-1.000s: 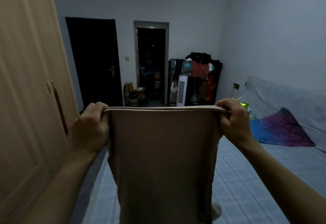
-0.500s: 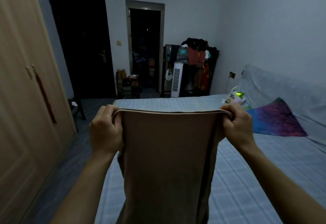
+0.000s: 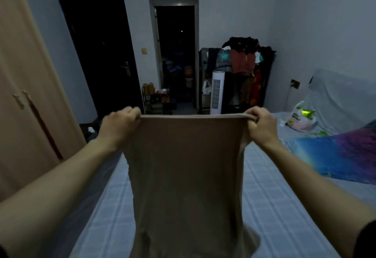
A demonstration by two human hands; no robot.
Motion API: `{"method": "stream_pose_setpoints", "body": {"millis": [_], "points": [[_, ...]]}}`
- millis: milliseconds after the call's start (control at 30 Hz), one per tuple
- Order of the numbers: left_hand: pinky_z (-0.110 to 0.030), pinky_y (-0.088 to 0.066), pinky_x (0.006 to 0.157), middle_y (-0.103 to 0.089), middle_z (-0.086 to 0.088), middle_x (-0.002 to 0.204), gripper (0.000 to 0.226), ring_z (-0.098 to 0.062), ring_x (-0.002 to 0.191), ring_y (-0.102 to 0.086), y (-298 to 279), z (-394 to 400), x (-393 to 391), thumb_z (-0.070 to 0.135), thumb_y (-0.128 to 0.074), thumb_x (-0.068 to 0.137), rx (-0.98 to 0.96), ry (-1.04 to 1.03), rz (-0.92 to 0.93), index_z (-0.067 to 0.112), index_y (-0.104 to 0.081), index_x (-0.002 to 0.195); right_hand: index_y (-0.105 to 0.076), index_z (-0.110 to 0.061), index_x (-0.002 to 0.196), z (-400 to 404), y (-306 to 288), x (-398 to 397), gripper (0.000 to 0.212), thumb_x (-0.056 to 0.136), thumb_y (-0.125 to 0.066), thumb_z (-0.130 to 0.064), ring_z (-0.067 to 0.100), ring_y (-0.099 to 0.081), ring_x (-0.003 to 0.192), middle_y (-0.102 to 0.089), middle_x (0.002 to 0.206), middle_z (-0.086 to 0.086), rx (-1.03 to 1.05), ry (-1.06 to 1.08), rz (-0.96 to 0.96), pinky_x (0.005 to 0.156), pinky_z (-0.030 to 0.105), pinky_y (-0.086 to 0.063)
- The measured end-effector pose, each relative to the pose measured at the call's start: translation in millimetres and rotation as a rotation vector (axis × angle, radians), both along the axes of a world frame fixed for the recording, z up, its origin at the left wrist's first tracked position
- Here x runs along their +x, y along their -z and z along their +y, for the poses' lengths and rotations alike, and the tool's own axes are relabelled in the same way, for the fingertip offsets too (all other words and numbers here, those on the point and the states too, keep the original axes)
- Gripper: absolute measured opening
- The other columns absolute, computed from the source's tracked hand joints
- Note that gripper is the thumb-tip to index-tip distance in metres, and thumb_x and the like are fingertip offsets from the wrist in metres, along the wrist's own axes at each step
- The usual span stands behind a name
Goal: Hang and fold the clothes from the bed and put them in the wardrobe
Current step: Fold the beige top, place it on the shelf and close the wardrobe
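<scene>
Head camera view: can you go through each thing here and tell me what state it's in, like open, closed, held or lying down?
Beige garment: held up by its top edge, hanging over the bed.
Left hand: grips the top left corner.
Right hand: grips the top right corner.
Wardrobe: doors closed.
Dark door: closed.
Doorway: open, dark beyond.
Colourful pillow: lying on the bed.
Plastic bag: lying on the bed.

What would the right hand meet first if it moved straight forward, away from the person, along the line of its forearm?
The way looks free at first. The right hand, gripping the beige garment, points over the bed toward the white tower fan and the clothes rack. Probably the fan comes first, but depth is unclear.
</scene>
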State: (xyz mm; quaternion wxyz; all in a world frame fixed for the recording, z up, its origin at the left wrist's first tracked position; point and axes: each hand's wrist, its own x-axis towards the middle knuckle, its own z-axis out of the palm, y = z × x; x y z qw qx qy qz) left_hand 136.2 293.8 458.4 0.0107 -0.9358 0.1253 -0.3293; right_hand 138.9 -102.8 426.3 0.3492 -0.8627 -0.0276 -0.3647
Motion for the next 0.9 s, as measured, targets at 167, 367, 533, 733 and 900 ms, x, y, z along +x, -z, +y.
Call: {"method": "stream_pose_setpoints", "body": {"millis": [167, 367, 533, 733, 900], "points": [[-0.044, -0.046, 0.05, -0.06, -0.017, 0.079, 0.015, -0.042, 0.059, -0.059, -63, 4, 24, 0.016, -0.064, 0.093, -0.067, 0.04, -0.247, 0.004, -0.059, 0.086, -0.068, -0.01, 0.087, -1, -69, 39, 0.014, 0.084, -0.058, -0.001, 0.016, -0.057, 0.078, -0.064, 0.086, 0.007, 0.078, -0.052, -0.2, 0.069, 0.025, -0.043], [-0.045, -0.049, 0.051, -0.059, -0.015, 0.08, 0.035, -0.037, 0.06, -0.058, -63, 23, 10, 0.034, -0.04, 0.097, -0.078, 0.198, -0.317, 0.005, -0.059, 0.088, -0.067, -0.007, 0.086, 3, -82, 15, 0.012, 0.084, -0.059, 0.0, 0.011, -0.054, 0.075, -0.06, 0.085, 0.004, 0.022, -0.129, -0.306, 0.067, 0.019, -0.044], [-0.039, -0.049, 0.046, -0.058, -0.009, 0.076, 0.031, -0.029, 0.056, -0.057, 2, 37, -33, 0.03, -0.042, 0.097, -0.071, 0.334, -0.206, 0.008, -0.059, 0.085, -0.067, -0.009, 0.086, -2, -20, -39, 0.015, 0.082, -0.06, 0.004, 0.015, -0.056, 0.077, -0.061, 0.084, 0.004, -0.092, -0.176, -0.178, 0.068, 0.02, -0.043], [-0.031, -0.045, 0.043, -0.06, -0.005, 0.07, 0.026, -0.029, 0.051, -0.058, 131, 46, -128, 0.03, -0.051, 0.089, -0.042, 0.466, 0.134, 0.009, -0.061, 0.077, -0.069, -0.01, 0.082, 2, 104, -133, 0.01, 0.077, -0.062, -0.004, 0.02, -0.056, 0.071, -0.062, 0.079, 0.003, -0.211, -0.202, 0.129, 0.067, 0.02, -0.04], [-0.033, -0.045, 0.047, -0.062, -0.007, 0.072, 0.02, -0.029, 0.057, -0.061, 244, 55, -222, 0.012, -0.079, 0.08, -0.09, 0.446, 0.513, 0.008, -0.06, 0.078, -0.069, -0.014, 0.078, 17, 215, -236, 0.013, 0.076, -0.074, -0.002, 0.017, -0.054, 0.064, -0.058, 0.072, -0.002, -0.26, -0.252, 0.438, 0.059, 0.031, -0.043]]}}
